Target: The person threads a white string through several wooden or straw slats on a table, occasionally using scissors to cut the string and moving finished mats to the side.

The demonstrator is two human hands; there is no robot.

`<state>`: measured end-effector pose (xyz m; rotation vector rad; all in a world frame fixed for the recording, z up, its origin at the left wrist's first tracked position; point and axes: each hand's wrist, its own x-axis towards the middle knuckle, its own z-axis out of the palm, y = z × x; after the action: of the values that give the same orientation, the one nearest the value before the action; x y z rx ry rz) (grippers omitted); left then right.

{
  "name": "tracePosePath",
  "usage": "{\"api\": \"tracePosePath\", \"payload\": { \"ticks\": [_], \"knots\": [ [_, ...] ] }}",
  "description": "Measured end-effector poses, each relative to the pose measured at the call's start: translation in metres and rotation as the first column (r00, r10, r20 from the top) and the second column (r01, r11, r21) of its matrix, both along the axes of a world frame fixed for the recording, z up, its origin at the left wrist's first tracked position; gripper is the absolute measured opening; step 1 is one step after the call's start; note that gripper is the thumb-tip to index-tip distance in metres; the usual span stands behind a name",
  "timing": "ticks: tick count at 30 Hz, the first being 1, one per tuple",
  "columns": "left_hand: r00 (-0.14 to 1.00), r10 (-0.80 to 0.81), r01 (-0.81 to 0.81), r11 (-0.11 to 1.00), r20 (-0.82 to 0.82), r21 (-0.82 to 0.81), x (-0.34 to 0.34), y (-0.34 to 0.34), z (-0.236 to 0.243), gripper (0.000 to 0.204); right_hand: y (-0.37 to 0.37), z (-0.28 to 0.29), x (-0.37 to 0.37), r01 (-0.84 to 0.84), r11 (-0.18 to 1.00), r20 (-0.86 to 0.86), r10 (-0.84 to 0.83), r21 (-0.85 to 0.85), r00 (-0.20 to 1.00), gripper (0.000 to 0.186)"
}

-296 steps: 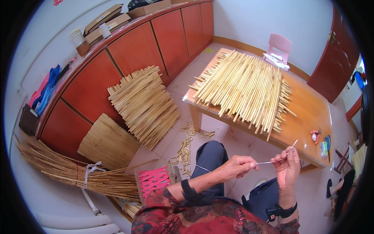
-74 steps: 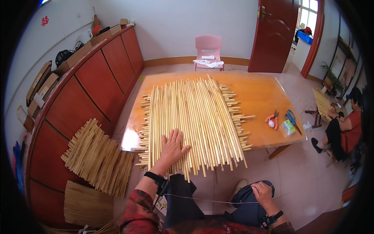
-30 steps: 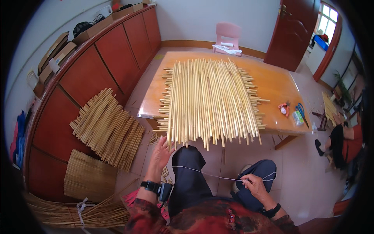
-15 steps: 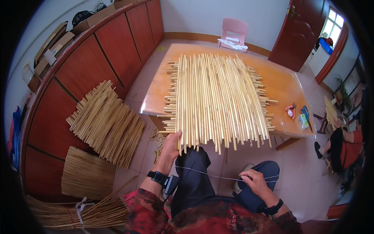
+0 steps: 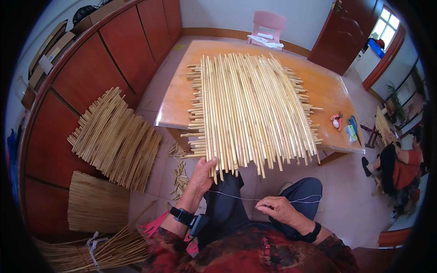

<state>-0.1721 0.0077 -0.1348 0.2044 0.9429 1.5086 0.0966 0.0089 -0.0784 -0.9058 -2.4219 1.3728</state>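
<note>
Two hands, left hand [image 5: 199, 176] gripping pale sticks [image 5: 252, 109] at near ends, right hand [image 5: 281, 210] pinching white string [image 5: 235, 197]

To my left a row of red-brown cupboards [image 5: 122, 42] runs to the pale far wall [image 5: 218, 14], with a tan skirting [image 5: 216, 32]. A pink chair [image 5: 269, 20] stands near it, just beyond the glossy orange-brown table [image 5: 328, 93]. At the far right a dark red door [image 5: 342, 42] stands open, a bright window [image 5: 388, 24] shows past it, and pinkish tiles [image 5: 348, 198] cover the floor
</note>
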Motion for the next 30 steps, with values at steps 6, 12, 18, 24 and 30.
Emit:
{"api": "tracePosePath", "payload": {
  "ticks": [6, 12, 18, 24, 30],
  "knots": [
    [0.997, 0.072, -0.073, 0.997, -0.027, -0.028, 0.002, 0.004, 0.002, 0.024, -0.006, 0.004, 0.009, 0.102, 0.969, 0.051, -0.092, -0.225, 0.994, 0.016],
    [0.988, -0.028, 0.016, 0.996, -0.15, -0.083, 0.004, -0.01, 0.01, 0.026, -0.008, 0.011, 0.026, 0.137, 0.968, 0.053, -0.128, -0.208, 0.99, 0.015],
    [0.861, -0.232, 0.115, 0.956, -0.453, -0.27, 0.016, -0.041, 0.025, 0.035, -0.006, -0.006, 0.041, 0.224, 0.935, -0.026, -0.24, -0.276, 0.97, 0.013],
    [0.969, 0.141, -0.159, 0.985, 0.205, 0.073, 0.057, -0.04, 0.003, 0.033, -0.003, -0.005, 0.04, 0.137, 0.973, -0.128, -0.162, -0.186, 0.979, 0.013],
    [0.881, 0.256, -0.351, 0.917, 0.398, 0.187, 0.091, -0.031, -0.022, 0.04, -0.001, -0.006, 0.051, 0.193, 0.945, -0.121, -0.231, -0.263, 0.965, 0.012]
  ]
}}
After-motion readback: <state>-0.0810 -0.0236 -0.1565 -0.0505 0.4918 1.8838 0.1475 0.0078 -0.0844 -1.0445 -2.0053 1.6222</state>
